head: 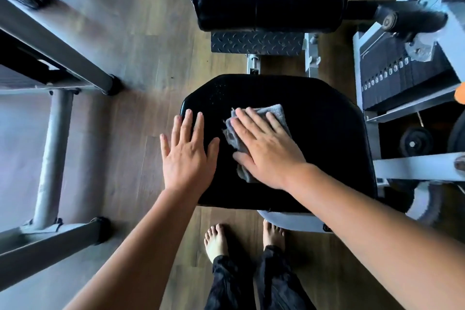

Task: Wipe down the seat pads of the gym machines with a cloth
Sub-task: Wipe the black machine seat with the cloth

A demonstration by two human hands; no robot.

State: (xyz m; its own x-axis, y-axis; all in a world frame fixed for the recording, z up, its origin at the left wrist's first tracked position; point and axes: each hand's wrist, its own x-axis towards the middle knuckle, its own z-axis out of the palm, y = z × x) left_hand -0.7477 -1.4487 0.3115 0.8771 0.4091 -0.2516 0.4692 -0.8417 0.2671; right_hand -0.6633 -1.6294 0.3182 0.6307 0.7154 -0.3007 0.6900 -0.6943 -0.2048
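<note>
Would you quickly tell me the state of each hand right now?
Left hand: open, fingers straight, resting flat on the seat pad edge, holding nothing.
Right hand: open, pressing the cloth flat onto the seat pad.

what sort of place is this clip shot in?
Most likely a gym. A black padded seat pad sits on a grey steel machine, with a weight stack of numbered plates to its right and a thick black leg roller pad ahead of it, all on a wood-look floor.

Right hand [270, 152] flat, pressing grey cloth [275, 113] on seat pad [327, 138]; left hand [187, 156] flat on pad's edge.
</note>
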